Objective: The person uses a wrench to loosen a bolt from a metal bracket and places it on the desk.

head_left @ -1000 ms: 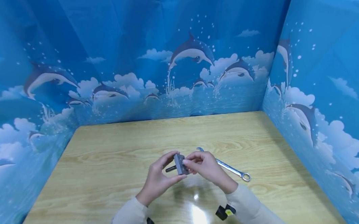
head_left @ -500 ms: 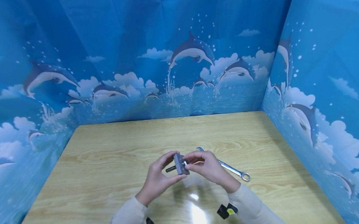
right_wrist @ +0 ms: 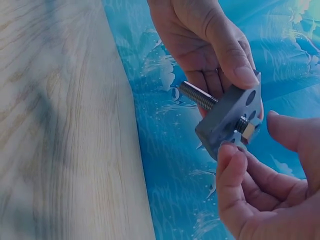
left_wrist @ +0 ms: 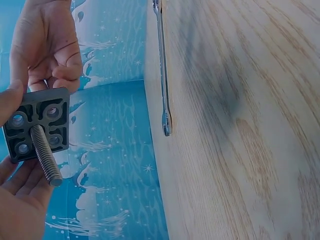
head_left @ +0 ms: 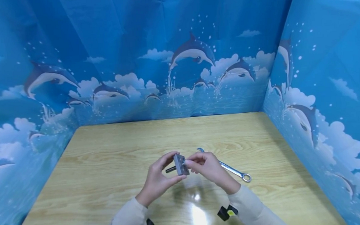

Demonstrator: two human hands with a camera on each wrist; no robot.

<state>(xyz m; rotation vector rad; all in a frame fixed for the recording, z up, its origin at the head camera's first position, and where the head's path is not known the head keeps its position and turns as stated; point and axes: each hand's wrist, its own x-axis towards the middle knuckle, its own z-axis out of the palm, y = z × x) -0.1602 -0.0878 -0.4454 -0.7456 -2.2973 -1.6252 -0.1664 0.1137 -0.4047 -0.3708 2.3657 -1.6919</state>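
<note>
A grey square plate [head_left: 180, 165] with holes near its corners is gripped along its edges by my left hand [head_left: 159, 177], raised over the table. Through its middle runs a threaded bolt [left_wrist: 45, 152], its shank pointing out to the left. On the other face, the bolt's hex head [right_wrist: 248, 131] stands a little proud of the plate. My right hand [head_left: 209, 167] has its thumb and curled fingers around that head, partly covering it in the head view. In the right wrist view the curled fingertips [right_wrist: 234, 159] lie right at the plate's lower edge.
A combination wrench [head_left: 235, 170] lies on the wooden table [head_left: 115, 153], behind and to the right of my right hand. Blue dolphin-printed sheets [head_left: 128, 60] stand along the table's back and right sides.
Half a second ago the bolt head showed between my right fingers; now the thumb covers more of it. My left hand and the plate have barely shifted. The wrench lies where it was.
</note>
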